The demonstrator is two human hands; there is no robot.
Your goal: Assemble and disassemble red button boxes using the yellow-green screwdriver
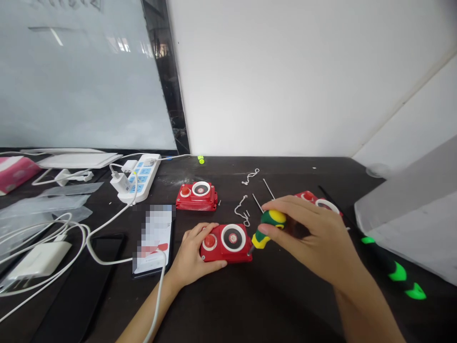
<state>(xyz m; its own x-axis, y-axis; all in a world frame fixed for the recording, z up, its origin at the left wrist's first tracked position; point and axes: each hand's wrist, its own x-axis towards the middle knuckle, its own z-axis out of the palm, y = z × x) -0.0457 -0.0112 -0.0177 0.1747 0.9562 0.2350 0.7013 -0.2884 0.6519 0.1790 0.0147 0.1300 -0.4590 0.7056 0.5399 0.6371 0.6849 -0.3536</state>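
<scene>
My left hand [191, 255] is closed around the left end of a red box [223, 255] lying on the table. The box has a red button and a round black disc in a white ring. In my right hand [314, 238] is a stubby screwdriver [263, 231] with a yellow and green handle, gripped between thumb and fingers. Its tip meets the lower right corner of the box, where a screw seems to sit. A second red box [196, 202] rests behind, with a small screw [219, 203] beside it. A third red box [307, 195] is partly covered by my right hand.
Thin chains [240, 209] and metal rods [268, 188] lie behind the held box. A long black and green screwdriver [387, 262] is at right, near a translucent bin [403, 205]. Left are a phone [157, 238], a power strip [144, 178] and white cables [107, 262], one crossing my left forearm.
</scene>
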